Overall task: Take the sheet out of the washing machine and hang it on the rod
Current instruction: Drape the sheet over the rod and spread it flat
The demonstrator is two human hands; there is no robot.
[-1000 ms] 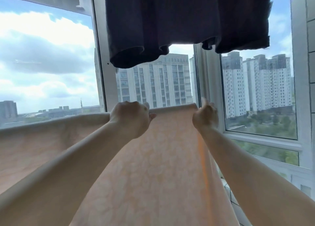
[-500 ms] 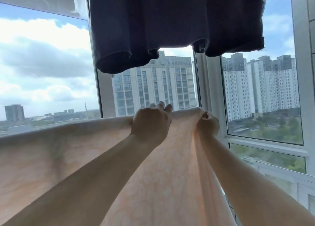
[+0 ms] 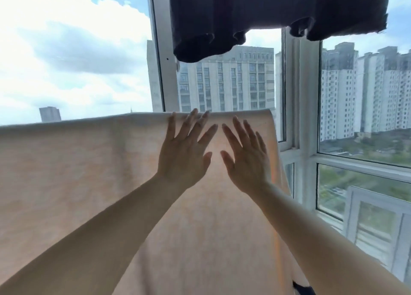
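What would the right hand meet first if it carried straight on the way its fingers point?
Probably the peach sheet near its top fold. The right hand is spread just before it, fingers angled up and forward. Whether they already touch is unclear.

Matt, peach cloth sheet (image 3: 89,172)

A dark cloth (image 3: 266,10) hangs from above across the top of the view, its rumpled lower edge drooping in front of the white window frame (image 3: 298,99). Through the glass, a broad pale building (image 3: 226,81) stands straight ahead, a cluster of tall white apartment towers (image 3: 364,90) rises to the right with green trees (image 3: 367,148) at their feet, and a small dark block (image 3: 50,114) sits far off on the left. Bright white clouds (image 3: 66,50) fill the blue sky on the left.
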